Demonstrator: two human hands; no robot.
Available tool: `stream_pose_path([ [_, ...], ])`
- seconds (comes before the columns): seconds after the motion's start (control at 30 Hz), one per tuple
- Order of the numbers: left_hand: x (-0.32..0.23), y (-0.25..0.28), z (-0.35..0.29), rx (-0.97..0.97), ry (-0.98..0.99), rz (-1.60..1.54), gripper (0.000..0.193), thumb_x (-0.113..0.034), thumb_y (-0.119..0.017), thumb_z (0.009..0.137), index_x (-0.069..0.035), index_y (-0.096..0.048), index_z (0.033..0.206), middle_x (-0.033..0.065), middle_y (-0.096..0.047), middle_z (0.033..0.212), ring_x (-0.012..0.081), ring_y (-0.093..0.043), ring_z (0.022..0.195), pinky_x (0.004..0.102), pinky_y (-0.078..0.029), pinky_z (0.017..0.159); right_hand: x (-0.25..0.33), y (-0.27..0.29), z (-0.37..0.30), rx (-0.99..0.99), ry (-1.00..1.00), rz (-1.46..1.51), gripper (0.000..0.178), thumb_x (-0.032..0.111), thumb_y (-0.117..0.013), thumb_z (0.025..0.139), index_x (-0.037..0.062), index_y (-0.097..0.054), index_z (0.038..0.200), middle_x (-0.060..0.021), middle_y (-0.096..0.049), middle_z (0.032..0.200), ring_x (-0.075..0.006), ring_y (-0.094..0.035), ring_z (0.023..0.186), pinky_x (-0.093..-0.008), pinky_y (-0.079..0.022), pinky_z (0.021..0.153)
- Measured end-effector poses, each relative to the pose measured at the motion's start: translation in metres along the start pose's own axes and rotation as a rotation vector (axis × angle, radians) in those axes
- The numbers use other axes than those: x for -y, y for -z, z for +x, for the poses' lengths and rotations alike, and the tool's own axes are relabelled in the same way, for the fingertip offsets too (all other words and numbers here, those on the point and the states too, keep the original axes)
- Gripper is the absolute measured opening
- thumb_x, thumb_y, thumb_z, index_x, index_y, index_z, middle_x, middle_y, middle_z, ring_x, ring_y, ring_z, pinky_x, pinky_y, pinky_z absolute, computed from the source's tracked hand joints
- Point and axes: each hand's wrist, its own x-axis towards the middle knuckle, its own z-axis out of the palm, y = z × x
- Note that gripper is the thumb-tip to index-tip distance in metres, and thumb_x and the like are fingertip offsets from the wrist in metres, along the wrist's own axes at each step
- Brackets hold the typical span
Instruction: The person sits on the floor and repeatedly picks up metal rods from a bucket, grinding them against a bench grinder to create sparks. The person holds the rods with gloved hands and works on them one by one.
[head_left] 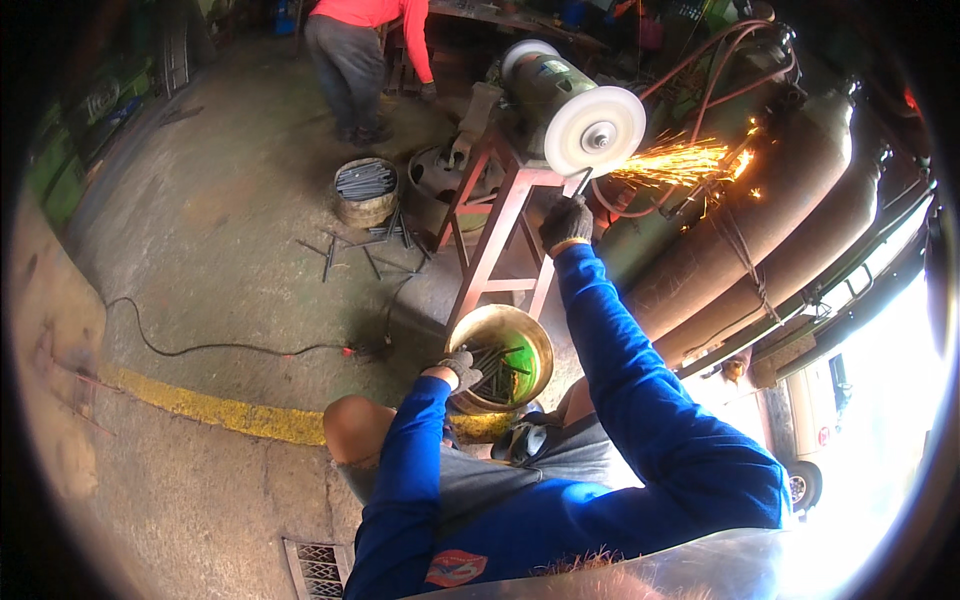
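Our right hand (567, 222) is pinching one thin metal rod (583, 183). The rod points ahead of that hand, leaning a little right, and its tip is at the low edge of the near wheel (580, 145), where sparks (680, 162) shoot off to the right. Our left hand (462, 370) is farther from the wheel, down by the rim of the near bucket (543, 355); we cannot tell if it holds anything. We count one grinder (553, 98), two wheels and two buckets; the rods in the buckets are too jumbled to count.
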Motion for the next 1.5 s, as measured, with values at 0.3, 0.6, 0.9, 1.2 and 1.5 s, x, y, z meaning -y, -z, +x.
stream_pose_path([
  [0.3, 0.003, 0.001, 0.000, 0.015, -0.015, 0.016, 0.049, -0.044, -0.062, 0.085, -0.008, -0.064, 0.118, 0.0208, -0.061, 0.124, 0.0374, -0.057, 0.118, 0.0449, -0.046, 0.100, 0.070, -0.049, -0.127, -0.170, -0.192, 0.788, 0.012, 0.017, -0.059, 0.076, 0.0082, -0.066, 0.081, -0.0118, -0.063, 0.069, -0.0305, -0.062, 0.067, -0.0401, -0.052, 0.065],
  [0.6, 0.013, -0.030, -0.014, 0.048, 0.013, -0.013, 0.045, -0.036, -0.059, 0.083, -0.003, -0.067, 0.112, 0.0224, -0.065, 0.118, 0.0394, -0.062, 0.109, 0.0471, -0.049, 0.093, 0.146, -0.029, -0.366, 0.561, -0.046, 1.194, 0.022, 0.014, -0.058, 0.082, 0.0029, -0.065, 0.101, -0.0157, -0.064, 0.073, -0.0309, -0.064, 0.066, -0.0416, -0.050, 0.059],
  [0.9, -0.012, -0.027, -0.014, 0.162, 0.097, 0.072, 0.048, -0.042, -0.059, 0.085, -0.007, -0.065, 0.117, 0.0185, -0.062, 0.126, 0.0359, -0.058, 0.119, 0.0458, -0.046, 0.099, 0.152, -0.047, -0.369, 0.606, -0.213, 1.183, 0.022, 0.018, -0.057, 0.086, 0.0087, -0.067, 0.104, -0.0203, -0.068, 0.095, -0.0410, -0.065, 0.091, -0.0467, -0.050, 0.076],
  [1.2, 0.016, -0.053, -0.009, 0.127, 0.025, 0.039, 0.046, -0.042, -0.065, 0.084, -0.011, -0.066, 0.118, 0.0181, -0.063, 0.123, 0.0350, -0.059, 0.116, 0.0440, -0.047, 0.097, 0.135, 0.011, -0.326, 0.866, -0.884, 1.740, 0.029, 0.034, -0.049, 0.100, 0.0099, -0.065, 0.099, -0.0022, -0.049, 0.063, -0.0148, -0.044, 0.051, -0.0308, -0.032, 0.045],
  [1.5, 0.013, -0.055, -0.004, 0.161, 0.051, 0.062, 0.050, -0.047, -0.062, 0.083, -0.014, -0.064, 0.121, 0.0168, -0.060, 0.128, 0.0349, -0.057, 0.120, 0.0441, -0.046, 0.099, 0.119, 0.016, -0.322, 1.039, -1.403, 2.113, 0.034, 0.039, -0.045, 0.101, 0.0121, -0.064, 0.095, -0.0007, -0.049, 0.063, -0.0151, -0.048, 0.053, -0.0295, -0.039, 0.048],
])
